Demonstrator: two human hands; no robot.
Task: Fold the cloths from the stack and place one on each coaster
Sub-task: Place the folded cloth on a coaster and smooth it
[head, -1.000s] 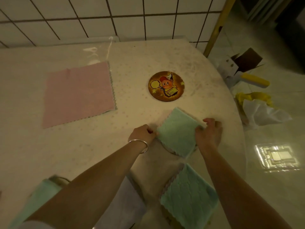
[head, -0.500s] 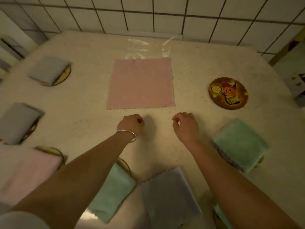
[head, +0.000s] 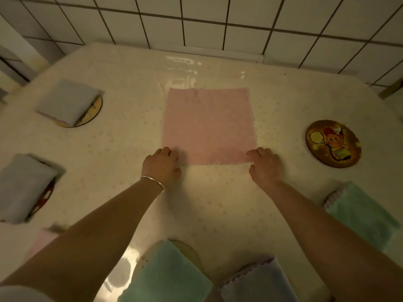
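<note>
Pink cloth [head: 209, 125]: we see it spread flat and unfolded at the centre of the table [head: 218, 203], its far edge toward the tiled wall [head: 218, 20], its near edge scalloped.
Left hand [head: 161, 165]: we find it at the near left corner of the pink cloth, fingers curled onto the corner. It appears to pinch the edge, though the exact finger contact is hidden under the hand. A bangle [head: 152, 182] sits on the wrist.
Right hand [head: 265, 165]: we find it at the near right corner of the pink cloth, fingers curled down on the corner and the thumb at the near edge, gripping the fabric.
Bare coaster [head: 333, 143]: round, printed with a cartoon figure, right of the pink cloth and apart from it; no cloth lies on it.
Far left coaster [head: 93, 112]: a folded grey cloth [head: 65, 101] covers most of it.
Left coaster [head: 44, 198]: a second folded grey cloth [head: 21, 186] lies over it.
Near coaster [head: 187, 251]: a folded green cloth [head: 168, 275] lies over it.
Other cloths: we note a lilac cloth [head: 257, 282] at the near edge, a green cloth [head: 362, 216] at the right, and a pink piece [head: 41, 243] at the near left, partly behind the left forearm.
</note>
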